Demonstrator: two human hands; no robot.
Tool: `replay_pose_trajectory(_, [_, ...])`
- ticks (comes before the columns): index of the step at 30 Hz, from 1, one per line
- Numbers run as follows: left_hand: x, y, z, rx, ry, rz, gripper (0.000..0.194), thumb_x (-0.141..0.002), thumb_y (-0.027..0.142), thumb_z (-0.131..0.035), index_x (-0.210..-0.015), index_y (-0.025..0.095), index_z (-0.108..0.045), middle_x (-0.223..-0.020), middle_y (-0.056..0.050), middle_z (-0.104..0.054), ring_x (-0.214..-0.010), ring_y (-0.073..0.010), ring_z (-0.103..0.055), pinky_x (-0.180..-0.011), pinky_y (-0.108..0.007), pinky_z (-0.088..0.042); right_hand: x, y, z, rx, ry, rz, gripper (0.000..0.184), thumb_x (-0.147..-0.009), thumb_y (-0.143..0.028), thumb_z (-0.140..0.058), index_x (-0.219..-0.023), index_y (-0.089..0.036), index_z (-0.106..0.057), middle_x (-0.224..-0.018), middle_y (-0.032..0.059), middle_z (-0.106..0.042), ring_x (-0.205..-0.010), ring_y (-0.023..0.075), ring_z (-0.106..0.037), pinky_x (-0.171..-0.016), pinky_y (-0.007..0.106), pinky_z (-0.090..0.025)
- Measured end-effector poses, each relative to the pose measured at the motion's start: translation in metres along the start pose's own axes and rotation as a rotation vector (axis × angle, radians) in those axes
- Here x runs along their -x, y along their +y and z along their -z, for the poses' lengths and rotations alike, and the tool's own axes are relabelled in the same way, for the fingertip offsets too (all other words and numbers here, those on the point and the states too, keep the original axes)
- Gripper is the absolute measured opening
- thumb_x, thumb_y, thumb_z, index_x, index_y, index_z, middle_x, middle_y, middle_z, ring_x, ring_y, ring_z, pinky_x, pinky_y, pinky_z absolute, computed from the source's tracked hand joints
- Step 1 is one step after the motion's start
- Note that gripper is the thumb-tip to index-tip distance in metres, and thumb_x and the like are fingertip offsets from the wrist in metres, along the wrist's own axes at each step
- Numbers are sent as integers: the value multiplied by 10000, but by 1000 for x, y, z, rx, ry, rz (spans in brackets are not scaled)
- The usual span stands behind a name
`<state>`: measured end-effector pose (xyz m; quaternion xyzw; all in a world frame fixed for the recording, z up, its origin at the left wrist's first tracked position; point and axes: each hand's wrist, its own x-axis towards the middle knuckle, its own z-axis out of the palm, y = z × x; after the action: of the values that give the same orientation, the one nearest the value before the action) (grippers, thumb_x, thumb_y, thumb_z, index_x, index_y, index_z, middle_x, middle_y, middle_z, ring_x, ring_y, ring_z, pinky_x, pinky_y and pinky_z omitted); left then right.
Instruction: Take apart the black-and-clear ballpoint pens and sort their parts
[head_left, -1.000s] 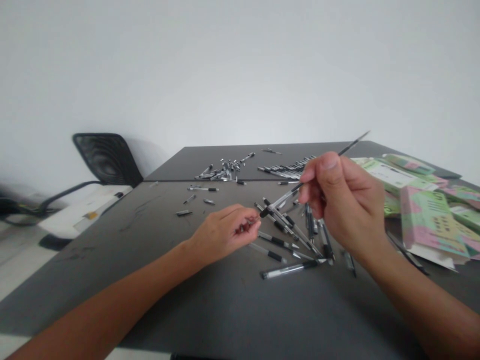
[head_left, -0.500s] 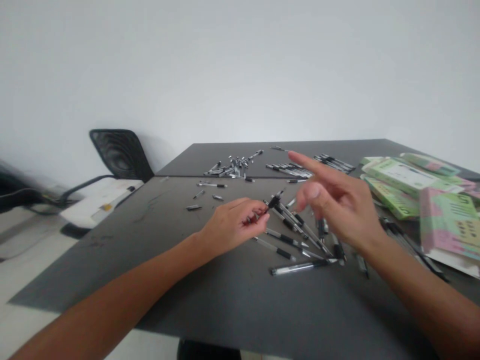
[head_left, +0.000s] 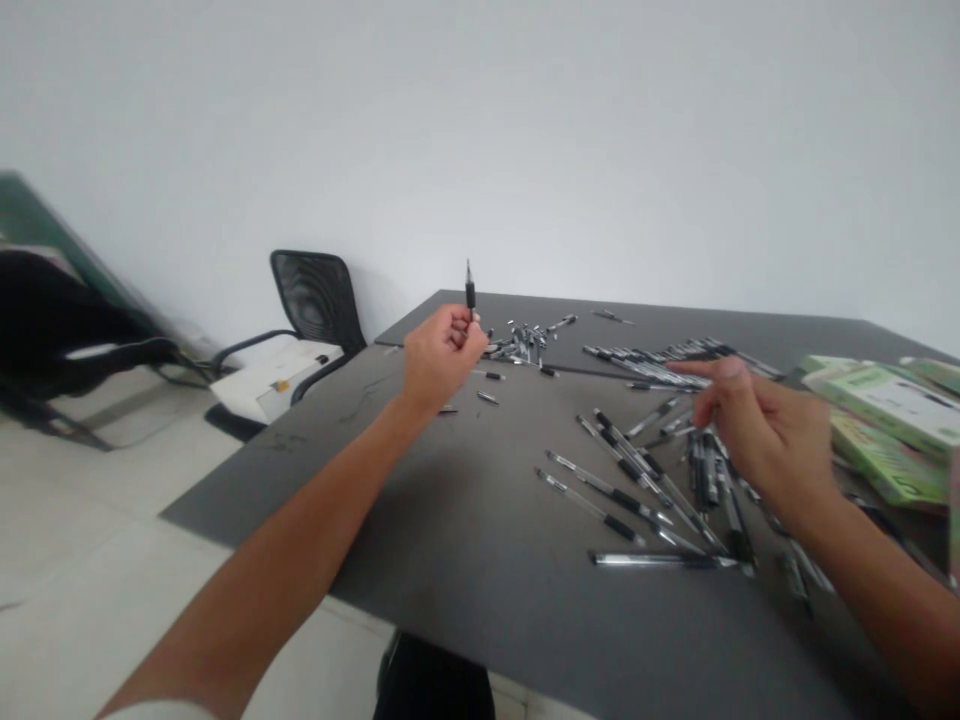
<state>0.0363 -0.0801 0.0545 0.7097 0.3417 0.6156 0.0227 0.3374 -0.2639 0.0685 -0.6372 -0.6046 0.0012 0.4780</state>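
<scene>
Where the bench (head_left: 465,500) ends on the left, a black mesh-back office chair (head_left: 319,300) stands by the wall, with a white box (head_left: 274,390) just beside it on the floor (contents can't be told from here).

Left hand (head_left: 442,355): closed in a tight pinch on a black-gripped pen (head_left: 470,295), held upright, tip up, clear of the bench. Its lower barrel is hidden by the fingers. Just right of it, further back, lies a small heap of short silver-and-black pen parts (head_left: 525,345).

Next along, a long row of pens (head_left: 660,362) lies at the far side, with loose clear-barrelled pens (head_left: 622,490) scattered at various angles nearer in. Right hand (head_left: 757,430): open, holding nothing, index finger stretched out over the row. Whether that fingertip touches a pen, can't tell.

Green printed boxes (head_left: 892,415) are stacked at the far right edge, partly out of frame.

Step in hand looks like sorting through pens one at a time, with this one singled out. Next move likely calls for a spot to set it down, leaving the free right hand to take another.
</scene>
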Motion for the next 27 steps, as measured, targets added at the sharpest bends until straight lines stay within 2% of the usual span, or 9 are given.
replay_pose_trajectory(2, [-7, -12, 4, -18, 34, 26, 69, -895, 212, -634, -941, 210, -685, -734, 14, -708, -577, -113, -608, -543, -229, -469, 0, 0, 0, 51, 6, -67, 657, -1072, -647, -484, -609, -221, -673, -869, 106, -830, -475, 159, -464, -512, 352, -329])
replay_pose_trajectory(3, [-8, -17, 5, -25, 42, 34, 71, -885, 202, -634, -936, 212, -682, -722, 21, -697, -573, -112, -603, -543, -229, -464, 0, 0, 0, 66, 16, -94, 643, -1052, -671, -505, -629, -233, -710, -707, 79, -768, -459, 172, -455, -508, 354, -316])
replay_pose_trajectory(5, [-9, -23, 6, -34, 49, 41, 73, -868, 185, -639, -924, 212, -678, -699, 30, -679, -567, -111, -592, -548, -230, -457, 0, 1, -1, 75, 29, -118, 626, -1014, -714, -540, -635, -254, -732, -537, 44, -637, -439, 187, -439, -501, 359, -295])
replay_pose_trajectory(8, [-8, -26, 5, -41, 51, 37, 56, -866, 179, -646, -905, 209, -672, -674, 38, -657, -563, -110, -576, -564, -233, -459, -1, 6, -3, 100, 9, -139, 638, -984, -740, -568, -575, -263, -681, -527, 49, -617, -447, 199, -455, -505, 368, -303])
replay_pose_trajectory(10, [-8, -25, 4, -45, 50, 29, 35, -870, 179, -651, -887, 207, -664, -662, 42, -648, -556, -108, -567, -578, -236, -466, -2, 10, -3, 124, -3, -138, 632, -983, -738, -571, -594, -257, -700, -515, 47, -595, -453, 204, -470, -509, 366, -311])
replay_pose_trajectory(14, [-8, -21, 4, -52, 51, 13, 36, -868, 171, -656, -863, 207, -653, -652, 47, -642, -535, -101, -546, -590, -240, -473, -4, 19, -3, 165, -24, -121, 604, -983, -734, -584, -826, -218, -856, -543, 37, -607, -456, 204, -511, -510, 357, -342])
replay_pose_trajectory(16, [-8, -20, 4, -55, 53, 7, 36, -872, 176, -659, -857, 207, -649, -649, 48, -639, -529, -99, -539, -588, -241, -473, -5, 22, -3, 177, -20, -111, 629, -967, -760, -591, -898, -208, -885, -555, 42, -632, -459, 209, -527, -512, 358, -358])
replay_pose_trajectory(20, [-8, -23, 2, -62, 55, 1, 33, -883, 198, -658, -856, 212, -644, -652, 44, -637, -544, -105, -547, -594, -248, -472, -4, 21, -4, 198, -16, -102, 656, -936, -801, -601, -898, -215, -894, -540, 40, -640, -470, 218, -547, -532, 358, -375])
replay_pose_trajectory(27, [-9, -28, 4, -69, 52, 12, 31, -886, 225, -662, -864, 223, -641, -654, 40, -633, -541, -114, -554, -575, -253, -468, -5, 23, -2, 272, -45, -95, 654, -971, -768, -580, -923, -200, -901, -480, 20, -608, -458, 195, -536, -547, 332, -360])
